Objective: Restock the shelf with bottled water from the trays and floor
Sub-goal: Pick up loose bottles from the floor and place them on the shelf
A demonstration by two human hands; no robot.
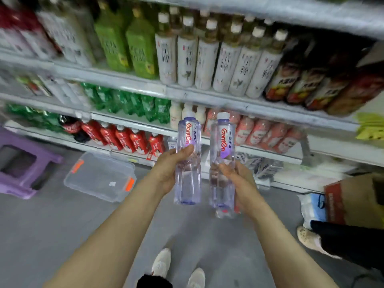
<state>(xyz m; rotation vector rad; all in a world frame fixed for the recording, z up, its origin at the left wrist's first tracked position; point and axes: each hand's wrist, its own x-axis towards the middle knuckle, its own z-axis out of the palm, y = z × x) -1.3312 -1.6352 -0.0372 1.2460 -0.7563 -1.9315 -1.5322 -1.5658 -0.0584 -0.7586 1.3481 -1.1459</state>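
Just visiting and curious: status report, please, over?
Left hand grips left bottle, upright. Right hand grips right bottle, upright. Both held before the shelf, not yet placed. Nothing between them and it.

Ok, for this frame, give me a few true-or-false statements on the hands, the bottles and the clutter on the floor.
1. The left hand grips the left water bottle. True.
2. The right hand is empty. False: it grips the right water bottle.
3. A purple stool stands on the floor. True.
4. The clear container sits on the purple stool. False: it lies on the floor beside it.
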